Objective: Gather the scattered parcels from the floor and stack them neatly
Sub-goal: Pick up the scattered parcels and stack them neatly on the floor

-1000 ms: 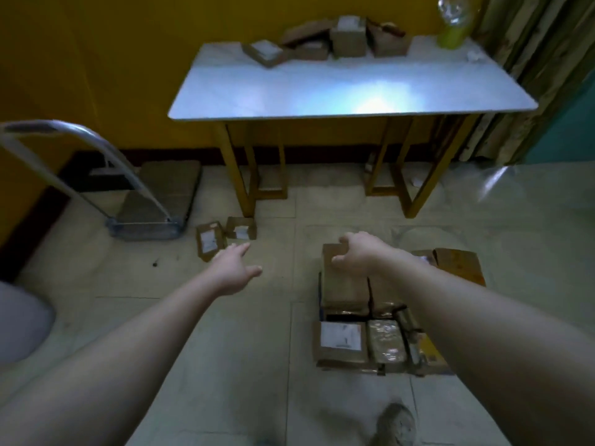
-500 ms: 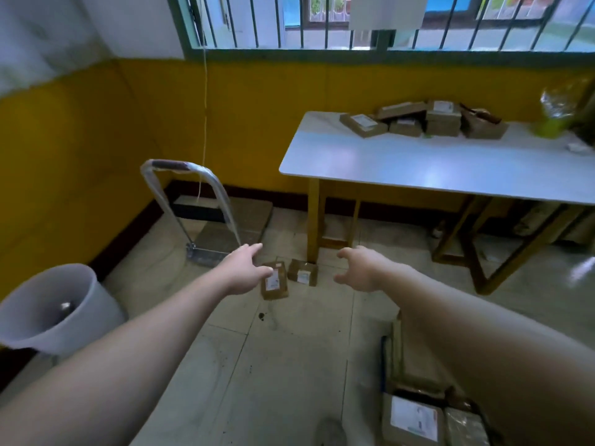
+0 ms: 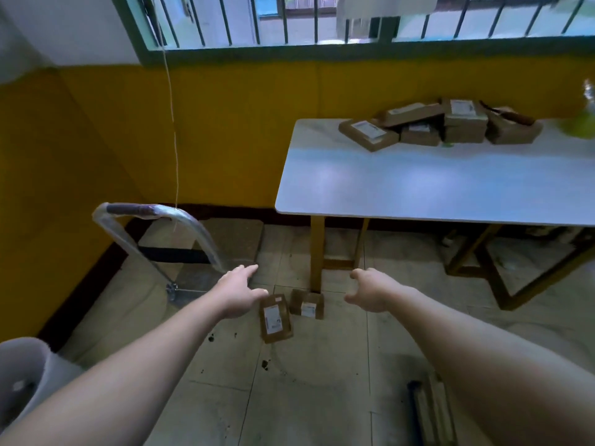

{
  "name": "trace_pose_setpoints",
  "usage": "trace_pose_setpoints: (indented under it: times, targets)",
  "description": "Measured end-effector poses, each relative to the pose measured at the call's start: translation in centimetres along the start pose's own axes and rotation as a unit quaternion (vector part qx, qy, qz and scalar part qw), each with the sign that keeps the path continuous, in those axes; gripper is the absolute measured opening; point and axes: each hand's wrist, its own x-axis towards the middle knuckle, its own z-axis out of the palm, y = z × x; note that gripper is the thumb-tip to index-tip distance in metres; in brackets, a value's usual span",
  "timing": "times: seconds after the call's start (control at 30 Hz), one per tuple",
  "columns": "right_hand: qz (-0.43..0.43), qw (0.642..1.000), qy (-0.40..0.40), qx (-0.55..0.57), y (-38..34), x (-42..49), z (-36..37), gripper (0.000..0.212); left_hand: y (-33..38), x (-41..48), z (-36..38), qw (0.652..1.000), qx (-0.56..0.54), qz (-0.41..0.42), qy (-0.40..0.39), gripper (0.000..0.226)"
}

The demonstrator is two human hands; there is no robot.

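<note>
Reaching down, we frame two cardboard parcels on the floor tiles between our grips. The longer parcel (image 3: 276, 318) lies label up, its long axis running away from us; the squat parcel (image 3: 306, 304) sits just beside its far right corner, at the foot of a table leg (image 3: 317, 252). Our left grip (image 3: 237, 292) is wide, fingers straight, holding nothing; its thumb overlaps the longer parcel's far left corner, so we judge it the nearer, though contact we cannot tell. Our right grip (image 3: 370, 289) hangs loosely curled and empty, right of the squat parcel and apart from it. Above, the table (image 3: 418, 194) carries a loose heap of parcels (image 3: 444, 125). A platform trolley (image 3: 180, 246) stands left; a pale bucket (image 3: 22, 375) has an inside too blurred to read.
</note>
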Motion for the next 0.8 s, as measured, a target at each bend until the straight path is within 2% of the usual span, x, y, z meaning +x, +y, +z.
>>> trace_pose_setpoints:
  times: [0.3, 0.47, 0.6, 0.7, 0.8]
  targets:
    - [0.104, 0.993, -0.008, 0.053, -2.2, 13.8, 3.5, 0.067, -3.5, 18.7, 1.3, 0.991, 0.048, 0.057, -0.112, 0.070]
    - [0.125, 0.989, -0.023, 0.072, -0.3, 22.7, 9.5, 0.068, -7.0, 28.1, 7.5, 0.984, 0.037, 0.046, -0.167, 0.068]
    - [0.107, 0.987, -0.027, 0.115, 3.7, 30.7, 16.4, 0.071, -9.3, 35.3, 15.6, 0.984, 0.015, 0.035, -0.172, 0.067]
    - [0.105, 0.983, -0.004, 0.151, 6.9, 36.8, 21.9, 0.072, -11.2, 40.5, 21.9, 0.983, 0.006, 0.047, -0.176, 0.054]
    - [0.106, 0.977, 0.009, 0.185, 9.9, 42.1, 27.9, 0.075, -13.1, 45.2, 28.0, 0.982, -0.027, 0.058, -0.177, 0.022]
